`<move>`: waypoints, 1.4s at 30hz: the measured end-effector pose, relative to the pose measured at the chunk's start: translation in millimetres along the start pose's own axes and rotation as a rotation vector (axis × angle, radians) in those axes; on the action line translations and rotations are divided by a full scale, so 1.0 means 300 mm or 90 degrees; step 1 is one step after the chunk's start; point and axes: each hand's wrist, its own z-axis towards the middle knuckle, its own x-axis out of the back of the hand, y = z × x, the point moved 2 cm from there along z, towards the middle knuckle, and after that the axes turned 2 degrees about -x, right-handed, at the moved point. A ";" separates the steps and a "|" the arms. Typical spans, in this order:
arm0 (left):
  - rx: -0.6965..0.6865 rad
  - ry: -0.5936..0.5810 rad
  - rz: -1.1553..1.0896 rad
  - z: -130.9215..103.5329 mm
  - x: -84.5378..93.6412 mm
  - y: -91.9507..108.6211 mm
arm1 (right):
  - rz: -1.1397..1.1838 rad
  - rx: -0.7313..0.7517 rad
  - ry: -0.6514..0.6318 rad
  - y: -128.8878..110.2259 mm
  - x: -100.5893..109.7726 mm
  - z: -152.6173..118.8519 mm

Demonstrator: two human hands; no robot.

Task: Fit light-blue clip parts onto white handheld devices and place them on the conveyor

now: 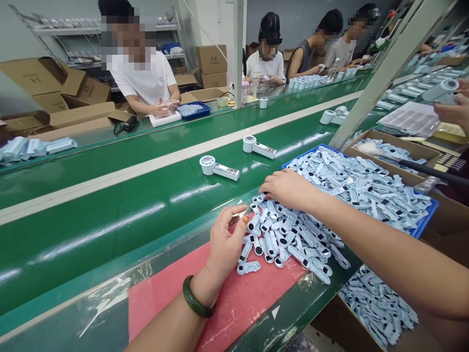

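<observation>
Pale blue strips (273, 237), most with a dark patch, lie in a loose heap on the table (264, 328), partly over a red sheet (164, 308). The sheet probably cushions them and makes them easier to pick out by eye.

Right hand (287, 188): palm down at the heap's far edge, fingers curled in among the strips. Cannot tell whether they grip one; the fingertips are hidden.

Left hand (227, 239): raised at the near-left edge of the heap, thumb and forefinger set narrow — a pinch-like pose, presumably suited to small flat parts. Whether anything sits between them is unclear.

Blue tray (428, 221), heaped with more strips, stands just beyond the pile, likely so that stock stays within the right arm's reach. A cardboard box (339, 318) below the table edge holds more.

Two round-headed devices (226, 171) (259, 150) lie on the green belt (128, 234), apart from both hands — presumably kept clear of the loose strips.
</observation>
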 end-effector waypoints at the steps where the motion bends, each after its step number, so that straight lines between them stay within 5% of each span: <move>1: -0.002 0.001 -0.001 0.001 0.002 -0.001 | 0.001 -0.003 0.001 0.000 0.007 -0.002; 5: -0.016 0.001 0.012 0.001 0.007 -0.006 | 0.085 -0.037 0.061 -0.019 0.042 -0.055; 11: -0.048 -0.079 -0.100 -0.013 -0.014 0.008 | 0.496 -0.152 0.166 -0.174 0.074 -0.198; 18: -0.061 -0.122 -0.161 -0.023 -0.010 0.036 | 0.601 -0.271 0.257 -0.322 0.023 -0.297; 42: -0.061 -0.192 -0.146 -0.024 -0.017 0.061 | 0.748 -0.407 0.172 -0.329 -0.004 -0.315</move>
